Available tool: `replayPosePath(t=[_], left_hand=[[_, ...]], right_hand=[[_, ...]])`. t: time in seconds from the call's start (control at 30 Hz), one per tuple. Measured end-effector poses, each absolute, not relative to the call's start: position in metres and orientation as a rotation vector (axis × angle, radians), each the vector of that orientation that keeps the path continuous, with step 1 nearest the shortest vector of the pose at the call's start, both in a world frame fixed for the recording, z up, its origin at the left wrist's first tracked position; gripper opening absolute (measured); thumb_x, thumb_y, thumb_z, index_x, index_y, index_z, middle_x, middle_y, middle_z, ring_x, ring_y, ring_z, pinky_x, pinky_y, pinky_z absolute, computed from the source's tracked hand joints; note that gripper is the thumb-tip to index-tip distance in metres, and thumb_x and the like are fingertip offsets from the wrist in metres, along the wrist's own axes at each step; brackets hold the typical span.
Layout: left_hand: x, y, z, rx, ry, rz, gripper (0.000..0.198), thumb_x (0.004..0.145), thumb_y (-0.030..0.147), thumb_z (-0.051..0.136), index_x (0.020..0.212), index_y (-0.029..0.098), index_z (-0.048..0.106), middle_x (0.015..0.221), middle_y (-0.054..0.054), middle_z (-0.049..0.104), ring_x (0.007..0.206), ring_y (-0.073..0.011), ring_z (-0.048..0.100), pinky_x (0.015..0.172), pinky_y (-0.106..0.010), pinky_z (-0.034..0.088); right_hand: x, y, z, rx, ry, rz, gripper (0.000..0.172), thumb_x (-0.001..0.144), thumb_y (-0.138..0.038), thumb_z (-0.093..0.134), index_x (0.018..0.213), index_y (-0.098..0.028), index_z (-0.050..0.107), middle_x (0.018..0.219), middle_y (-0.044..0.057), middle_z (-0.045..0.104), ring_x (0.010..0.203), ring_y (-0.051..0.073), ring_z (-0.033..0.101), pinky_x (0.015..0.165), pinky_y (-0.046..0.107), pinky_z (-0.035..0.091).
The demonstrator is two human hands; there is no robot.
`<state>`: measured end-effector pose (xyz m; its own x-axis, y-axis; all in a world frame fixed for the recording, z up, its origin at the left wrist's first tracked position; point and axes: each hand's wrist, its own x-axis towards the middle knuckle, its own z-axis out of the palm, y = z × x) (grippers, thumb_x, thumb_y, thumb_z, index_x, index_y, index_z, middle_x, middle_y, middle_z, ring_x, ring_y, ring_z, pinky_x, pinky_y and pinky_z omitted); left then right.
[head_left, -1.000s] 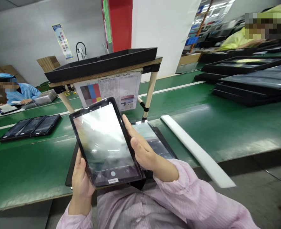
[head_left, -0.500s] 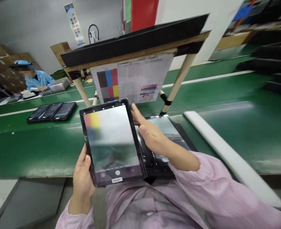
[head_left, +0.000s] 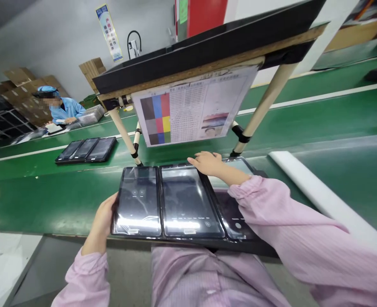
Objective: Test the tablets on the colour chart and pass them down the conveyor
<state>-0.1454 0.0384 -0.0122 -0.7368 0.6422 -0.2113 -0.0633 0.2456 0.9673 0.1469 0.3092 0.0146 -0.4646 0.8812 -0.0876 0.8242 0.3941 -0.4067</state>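
Note:
A black tray (head_left: 239, 246) lies at the near edge of the green belt and holds three black tablets side by side. My left hand (head_left: 103, 217) is closed on the left edge of the left tablet (head_left: 139, 202), which lies flat in the tray. The middle tablet (head_left: 186, 204) shows a dim screen. My right hand (head_left: 207, 163) rests with fingers spread at the far end of the tray, over the top of the right tablet (head_left: 233, 209). My pink sleeve covers part of that tablet.
A colour test chart (head_left: 191, 108) hangs from a wooden stand carrying a black tray (head_left: 207, 47) just behind. Another tray of tablets (head_left: 86, 149) lies farther left on the belt. A white foam strip (head_left: 319, 196) lies at right. A person in blue (head_left: 62, 111) works at far left.
The tablet I held up facing the chart has come down flat into the tray's left slot. My right hand left its edge and moved to the tray's far side.

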Motion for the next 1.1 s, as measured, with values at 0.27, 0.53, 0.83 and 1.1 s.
replayPosePath(t=[0.27,0.53,0.83,1.1], left_hand=[[-0.068,-0.055,-0.042,0.556,2.221,1.337,0.043,0.072,0.064,0.073,0.075,0.022,0.066,0.072,-0.006,0.066,0.083,-0.0283,0.063,0.08,-0.041,0.049],[0.038,-0.03,-0.059,0.092,0.848,1.492,0.043,0.081,0.056,0.074,0.101,0.018,0.071,0.116,-0.016,0.072,0.11,-0.0267,0.066,0.095,-0.039,0.048],[0.057,-0.024,-0.036,0.183,0.8,1.545,0.034,0.092,0.05,0.062,0.093,0.019,0.076,0.081,-0.007,0.074,0.088,-0.0247,0.071,0.094,-0.043,0.052],[0.038,-0.004,-0.006,0.479,0.634,1.645,0.038,0.095,0.033,0.06,0.133,0.035,0.064,0.135,-0.002,0.067,0.114,-0.0231,0.068,0.102,-0.041,0.053]], right_hand=[[0.155,0.302,0.046,-1.445,-2.158,0.925,0.047,0.096,-0.056,0.042,0.078,-0.017,0.063,0.102,0.014,0.067,0.113,0.032,0.06,0.099,0.044,0.043],[0.18,0.212,0.036,-0.97,-1.526,1.524,0.075,0.088,-0.063,0.051,0.15,-0.03,0.027,0.139,0.009,0.058,0.122,0.024,0.06,0.1,0.043,0.052],[0.215,0.159,0.017,-0.91,-1.108,1.526,0.11,0.074,-0.058,0.078,0.16,-0.037,0.012,0.159,0.006,0.038,0.142,0.03,0.043,0.114,0.052,0.042],[0.222,0.163,0.076,-0.523,-1.277,1.431,0.108,0.074,-0.058,0.08,0.159,-0.036,0.017,0.164,0.002,0.029,0.15,0.028,0.03,0.121,0.048,0.034]])
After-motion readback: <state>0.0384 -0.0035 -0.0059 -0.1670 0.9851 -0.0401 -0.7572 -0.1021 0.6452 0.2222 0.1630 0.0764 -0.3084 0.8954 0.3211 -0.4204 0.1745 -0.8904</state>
